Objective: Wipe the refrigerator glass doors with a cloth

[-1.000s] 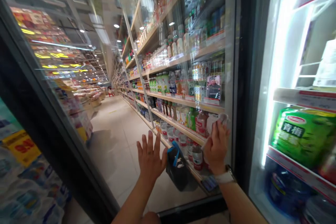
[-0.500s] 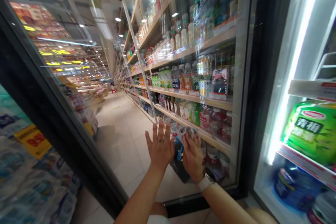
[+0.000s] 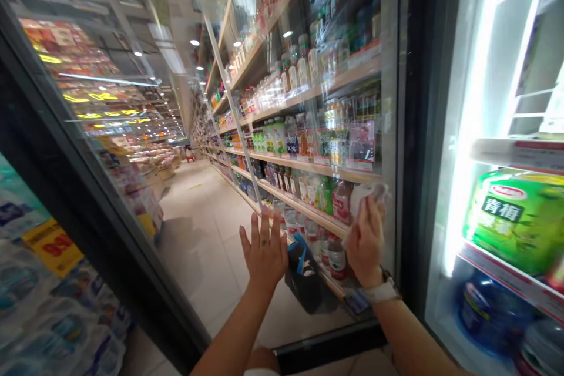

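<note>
A glass fridge door point(image 3: 207, 258) with a dark frame stands open in front of me. My left hand point(image 3: 265, 249) lies flat against its lower part, fingers spread and holding nothing. Under my right hand point(image 3: 368, 238) a whitish, crumpled wiping cloth point(image 3: 363, 191) is pressed to the glass near the right side of the frame. The cloth sticks out above and beside my fingertips; the rest of it is hidden by the hand. A watch with a pale strap point(image 3: 383, 292) sits on my right wrist.
Through the glass I see drink shelves point(image 3: 304, 158) and a dark bag or bin with a blue strip point(image 3: 305, 282) on the floor. At right is the lit fridge interior with a green drink pack point(image 3: 513, 217). Plastic-wrapped bottle packs point(image 3: 57, 317) stand at lower left.
My right hand has slid right and slightly up across the glass with the cloth, away from my left hand. The left hand stays nearly in place. The view has shifted slightly.
</note>
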A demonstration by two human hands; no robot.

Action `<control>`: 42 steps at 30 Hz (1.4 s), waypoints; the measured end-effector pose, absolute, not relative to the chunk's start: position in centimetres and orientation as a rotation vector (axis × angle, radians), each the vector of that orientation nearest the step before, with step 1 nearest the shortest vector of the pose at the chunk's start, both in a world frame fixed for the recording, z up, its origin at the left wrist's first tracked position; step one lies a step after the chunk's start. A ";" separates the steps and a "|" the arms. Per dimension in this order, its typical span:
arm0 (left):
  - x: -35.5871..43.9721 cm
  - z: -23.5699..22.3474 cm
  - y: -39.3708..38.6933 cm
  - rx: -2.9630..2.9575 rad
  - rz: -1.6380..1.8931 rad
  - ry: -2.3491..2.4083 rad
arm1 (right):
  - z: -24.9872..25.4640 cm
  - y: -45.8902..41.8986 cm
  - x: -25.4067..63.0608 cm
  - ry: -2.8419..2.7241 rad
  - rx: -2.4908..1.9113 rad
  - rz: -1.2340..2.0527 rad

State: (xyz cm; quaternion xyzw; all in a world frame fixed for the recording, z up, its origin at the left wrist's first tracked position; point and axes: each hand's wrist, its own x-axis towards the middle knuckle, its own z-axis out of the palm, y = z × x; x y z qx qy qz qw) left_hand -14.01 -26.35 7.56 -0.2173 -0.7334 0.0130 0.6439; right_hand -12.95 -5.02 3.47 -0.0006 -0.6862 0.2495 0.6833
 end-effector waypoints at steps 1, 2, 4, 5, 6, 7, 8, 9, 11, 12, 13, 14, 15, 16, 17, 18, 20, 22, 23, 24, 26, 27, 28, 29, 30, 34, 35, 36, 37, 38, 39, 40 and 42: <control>-14.0 7.6 -26.3 -0.496 0.027 -1.664 | 3.9 -3.9 -13.0 -1.496 -0.052 0.596; -14.0 7.7 -26.3 -0.495 0.024 -1.662 | 4.1 -3.2 -13.1 -1.467 -0.085 0.625; -14.0 7.7 -26.2 -0.487 0.023 -1.666 | 4.4 -2.9 -13.3 -1.433 -0.113 0.666; -14.0 7.7 -26.2 -0.485 0.022 -1.669 | 4.4 -3.3 -13.3 -1.424 -0.118 0.681; -14.0 7.7 -26.2 -0.487 0.021 -1.671 | 4.4 -4.0 -13.4 -1.421 -0.115 0.690; -14.0 7.7 -26.2 -0.489 0.016 -1.672 | 4.3 -5.0 -13.4 -1.425 -0.102 0.690; -13.9 7.7 -26.2 -0.493 0.010 -1.672 | 4.3 -6.2 -13.5 -1.435 -0.078 0.685; -13.9 7.7 -26.2 -0.497 0.004 -1.671 | 4.2 -7.5 -13.5 -1.453 -0.041 0.675; -13.9 7.7 -26.2 -0.498 0.003 -1.669 | 3.8 -10.1 -13.4 -1.502 0.059 0.646; -13.9 7.7 -26.2 -0.493 0.007 -1.671 | 3.6 -11.3 -13.4 -1.526 0.110 0.632; -13.9 7.7 -26.2 -0.488 0.014 -1.673 | 3.4 -12.4 -13.3 -1.543 0.154 0.618; -13.9 7.7 -26.2 -0.485 0.022 -1.673 | 3.1 -13.4 -13.2 -1.555 0.188 0.603; -13.9 7.7 -26.2 -0.484 0.029 -1.672 | 2.9 -14.3 -13.1 -1.565 0.216 0.588; -14.0 7.7 -26.3 -0.485 0.035 -1.671 | 2.7 -15.0 -13.0 -1.571 0.237 0.573; -14.0 7.7 -26.3 -0.491 0.040 -1.669 | 2.6 -15.6 -12.9 -1.574 0.254 0.556; -14.0 7.7 -26.4 -0.495 0.044 -1.668 | 2.4 -15.9 -12.8 -1.575 0.270 0.535; -14.0 7.8 -26.4 -0.502 0.049 -1.666 | 2.4 -15.9 -12.6 -1.602 0.310 0.483; -14.0 7.8 -26.4 -0.501 0.051 -1.661 | 2.4 -14.9 -12.6 -1.644 0.333 0.431; -14.0 7.9 -26.4 -0.499 0.051 -1.658 | 2.5 -14.0 -12.6 -1.661 0.329 0.415; -14.0 7.8 -26.4 -0.497 0.050 -1.658 | 2.5 -12.9 -12.7 -1.666 0.310 0.412; -14.0 7.8 -26.4 -0.497 0.044 -1.662 | 2.4 -10.1 -12.9 -1.633 0.232 0.437; -14.0 7.8 -26.4 -0.501 0.039 -1.662 | 2.3 -8.5 -13.1 -1.602 0.180 0.460; -14.0 7.7 -26.4 -0.508 0.030 -1.662 | 2.2 -7.0 -13.2 -1.569 0.125 0.481; -14.1 7.7 -26.4 -0.515 0.019 -1.661 | 2.0 -5.5 -13.3 -1.540 0.070 0.497; -14.1 7.7 -26.4 -0.522 0.005 -1.661 | 1.8 -4.1 -13.4 -1.520 0.022 0.508; -14.1 7.6 -26.4 -0.527 -0.043 -1.665 | 1.1 -1.2 -13.5 -1.458 -0.121 0.551; -14.1 7.6 -26.4 -0.523 -0.044 -1.669 | 1.0 -1.2 -13.5 -1.445 -0.147 0.571; -14.1 7.5 -26.4 -0.518 -0.042 -1.674 | 1.0 -1.4 -13.5 -1.428 -0.173 0.597; -14.1 7.5 -26.4 -0.513 -0.038 -1.681 | 1.1 -1.9 -13.6 -1.411 -0.201 0.625; -14.1 7.4 -26.4 -0.508 -0.034 -1.689 | 1.3 -2.5 -13.7 -1.400 -0.223 0.650; -14.0 7.4 -26.3 -0.504 -0.030 -1.695 | 1.5 -3.2 -13.7 -1.390 -0.237 0.666; -14.0 7.4 -26.3 -0.502 -0.026 -1.697 | 1.7 -4.0 -13.8 -1.386 -0.242 0.674; -13.9 7.4 -26.3 -0.497 -0.017 -1.693 | 2.2 -5.4 -13.8 -1.396 -0.224 0.667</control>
